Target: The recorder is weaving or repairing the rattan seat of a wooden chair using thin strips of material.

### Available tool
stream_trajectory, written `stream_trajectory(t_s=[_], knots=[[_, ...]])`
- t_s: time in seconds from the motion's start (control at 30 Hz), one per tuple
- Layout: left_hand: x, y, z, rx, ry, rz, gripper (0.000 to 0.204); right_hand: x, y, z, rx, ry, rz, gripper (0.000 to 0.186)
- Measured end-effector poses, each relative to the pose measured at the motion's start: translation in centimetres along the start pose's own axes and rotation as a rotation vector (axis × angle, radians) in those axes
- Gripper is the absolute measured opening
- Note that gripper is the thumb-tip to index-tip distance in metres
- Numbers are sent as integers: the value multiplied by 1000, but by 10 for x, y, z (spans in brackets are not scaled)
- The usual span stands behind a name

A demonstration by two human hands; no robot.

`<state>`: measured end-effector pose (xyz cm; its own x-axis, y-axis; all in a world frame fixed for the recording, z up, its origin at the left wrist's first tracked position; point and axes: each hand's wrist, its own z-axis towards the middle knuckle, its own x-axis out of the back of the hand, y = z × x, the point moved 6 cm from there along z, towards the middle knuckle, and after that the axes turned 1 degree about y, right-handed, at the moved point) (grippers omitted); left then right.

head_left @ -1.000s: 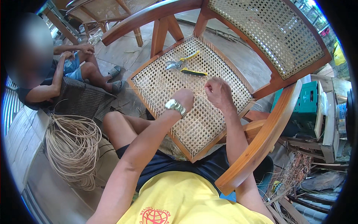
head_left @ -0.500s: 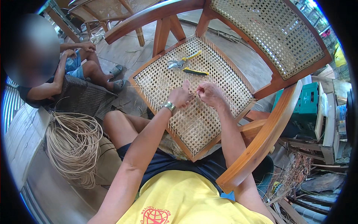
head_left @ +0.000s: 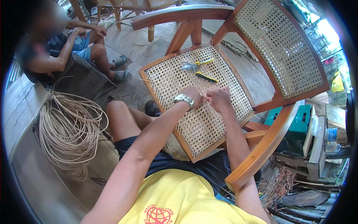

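Observation:
A wooden armchair with a woven cane seat point(head_left: 201, 128) stands tilted before me, loose strand ends sticking up along the seat's edges. My left hand point(head_left: 191, 95), a metal watch on its wrist, is closed low over the middle of the weave, its fingertips mostly hidden. Right beside it, my right hand point(head_left: 220, 100) pinches with thumb and forefinger. Between the two hands runs a thin cane strand point(head_left: 203, 95), hard to make out. Farther up the seat lie pruning shears point(head_left: 197, 64) with yellow handles and, just below them, a yellow-and-black hand tool point(head_left: 206, 77).
At left hangs a big coil of cane point(head_left: 71, 134). Behind it a person point(head_left: 56, 56) sits on a dark woven chair. The armrest point(head_left: 266, 145) arches over my right forearm. Green crates point(head_left: 298, 128) and wood scraps stand at right; another cane chair point(head_left: 149, 4) is at the back.
My left hand has turned over and curled, its raised thumb now tucked away. Both hands stay close together at mid-seat. The whole view has shifted slightly.

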<state>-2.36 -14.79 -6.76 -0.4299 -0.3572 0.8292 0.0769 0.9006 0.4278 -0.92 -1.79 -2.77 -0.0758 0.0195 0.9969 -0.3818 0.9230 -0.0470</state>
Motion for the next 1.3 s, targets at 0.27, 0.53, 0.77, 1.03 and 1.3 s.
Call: stream_trajectory(t_s=[0.27,0.53,0.77,1.03,1.3], knots=[[12,13,-19,6,-20,43,43,1,-4,0,68,57,3,15],[84,-127,-78,332,416,20,33,0,6,-7,-5,22,229,8],[118,-158,-102,498,617,-64,42,-7,28,-13,-114,35,555,7],[120,-211,-65,342,943,-521,33,-39,1,-56,-141,537,310,38],[76,-238,-15,417,812,-504,70,-35,-20,-86,-111,437,141,57]])
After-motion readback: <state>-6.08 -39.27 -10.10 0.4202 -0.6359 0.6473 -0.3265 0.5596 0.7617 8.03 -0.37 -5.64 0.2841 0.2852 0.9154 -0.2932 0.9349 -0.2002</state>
